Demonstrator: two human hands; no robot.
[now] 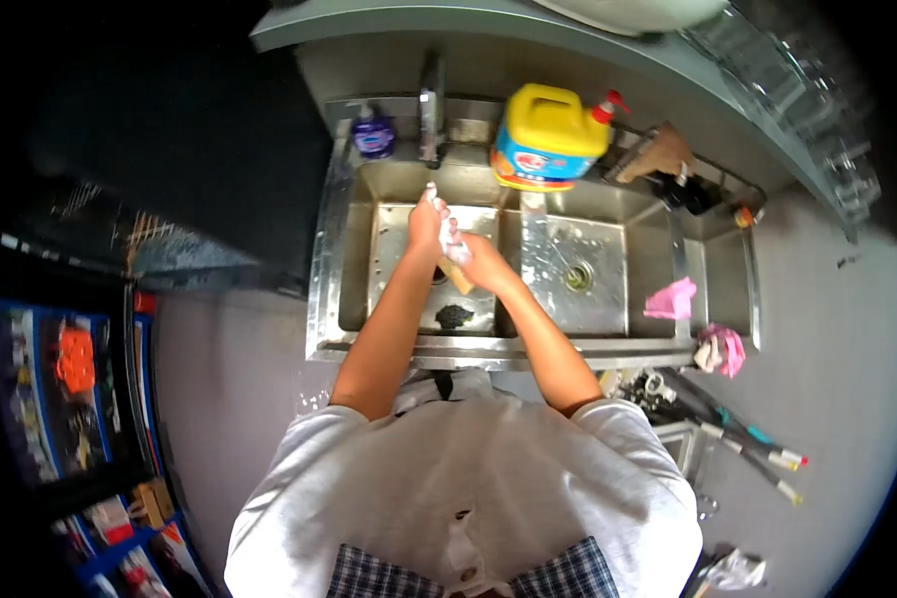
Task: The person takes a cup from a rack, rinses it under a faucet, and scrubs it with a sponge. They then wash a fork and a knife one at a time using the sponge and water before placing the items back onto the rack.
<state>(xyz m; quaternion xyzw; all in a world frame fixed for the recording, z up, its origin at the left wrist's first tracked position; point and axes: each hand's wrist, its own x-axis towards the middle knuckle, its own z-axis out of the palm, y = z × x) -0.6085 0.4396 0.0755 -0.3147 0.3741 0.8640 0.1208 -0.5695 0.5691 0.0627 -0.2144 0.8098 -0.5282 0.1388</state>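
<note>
Both my hands are over the left basin of a steel double sink (344,299). My left hand (427,221) is raised with soapy fingers pointing up under the tap (431,110). My right hand (480,261) presses against it from the right and grips a small tan object (457,275), seemingly a sponge or soap bar. White foam covers the fingers where the hands meet. A dark scouring pad (454,316) lies on the basin floor below them.
A yellow detergent jug (547,138) with a red pump stands on the divider behind the right basin. A blue soap bottle (374,135) sits at the back left. Pink cloths (671,299) lie on the sink's right side. Brushes (747,444) lean at the right. Shelves of goods (70,399) stand at left.
</note>
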